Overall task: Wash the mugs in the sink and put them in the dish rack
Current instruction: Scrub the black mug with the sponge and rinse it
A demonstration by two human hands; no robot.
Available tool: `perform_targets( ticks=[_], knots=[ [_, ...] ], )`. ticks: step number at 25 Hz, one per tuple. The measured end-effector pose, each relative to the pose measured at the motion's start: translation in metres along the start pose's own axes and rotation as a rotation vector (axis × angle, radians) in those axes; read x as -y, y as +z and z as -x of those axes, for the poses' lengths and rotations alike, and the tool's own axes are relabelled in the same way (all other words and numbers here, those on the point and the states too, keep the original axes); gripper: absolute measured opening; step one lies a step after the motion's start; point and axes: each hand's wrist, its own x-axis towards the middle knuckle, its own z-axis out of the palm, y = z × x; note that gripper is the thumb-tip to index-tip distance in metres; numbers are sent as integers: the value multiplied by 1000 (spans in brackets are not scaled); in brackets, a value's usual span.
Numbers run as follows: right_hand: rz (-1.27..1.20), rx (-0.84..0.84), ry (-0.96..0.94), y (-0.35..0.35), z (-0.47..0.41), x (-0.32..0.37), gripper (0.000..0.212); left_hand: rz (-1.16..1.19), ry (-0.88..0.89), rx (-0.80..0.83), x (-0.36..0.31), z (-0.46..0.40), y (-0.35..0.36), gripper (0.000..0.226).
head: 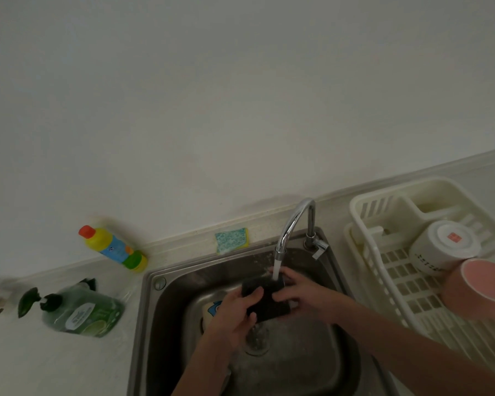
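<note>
Both hands are holding a black mug (265,300) under the running tap (293,224), above the sink (337,347). The left hand (235,312) is gripping its near side and the right hand (296,292) is wrapping the far side. The dish rack (383,278) is sitting to the right (two mugs already upside down there), so the right hand is nearer.

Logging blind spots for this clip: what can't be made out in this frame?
Head view only:
- Black mug: its mouth and handle, covered by the left hand and right hand.
- White mug in the sink: mostly behind the left hand.
- Pink mug: cut off by the right edge.
- White mug in the dish rack: its side lettering is too small.
</note>
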Motion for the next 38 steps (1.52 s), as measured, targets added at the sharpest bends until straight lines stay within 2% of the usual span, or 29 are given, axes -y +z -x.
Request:
perform_targets(
  ticks=[2, 5, 9, 12, 15, 19, 22, 26, 30, 32, 34, 36, 38],
  knots=[
    [-193, -15, 118, -2, 0, -1, 44, -17, 7, 47, 2, 1, -1, 37],
    [-100, -120, 252, 7, -4, 0, 53, 84, -38, 83, -1, 3, 5, 58],
    [46, -116, 104, 6, -6, 5, 43, 40, -65, 39, -7, -3, 5, 40],
    [18, -80, 173, 4, -1, 9, 58, -12, -47, 35, -7, -7, 2, 41],
    [12, -40, 80, -7, 0, 6, 54, -22, -32, 48, -7, -10, 0, 44],
    [9, -57, 205, -2, 5, 5, 58, -66, -40, 9, -5, -8, 6, 39],
    [116, -116, 53, -5, 2, 0, 50, -50, -31, -40, -5, -8, 12, 34],
    [15, -133, 175, 3, 0, -1, 67, -34, 18, -64, -1, -9, 17, 34],
    [-16, -108, -14, -5, -3, -1, 57, -6, 32, -42, -8, -12, 14, 42],
    [-65, -95, 67, 0, -3, 2, 46, -49, 28, -56, -8, -12, 15, 45],
    [-62, -132, 133, 4, -3, 4, 49, -37, 17, -60, -4, -10, 19, 39],
    [42, -136, 64, -1, -6, 2, 48, 14, -3, -60, -4, -6, 20, 33],
    [28, -100, 20, -5, -4, 2, 53, 50, 1, -68, -7, -7, 19, 37]
  ],
)
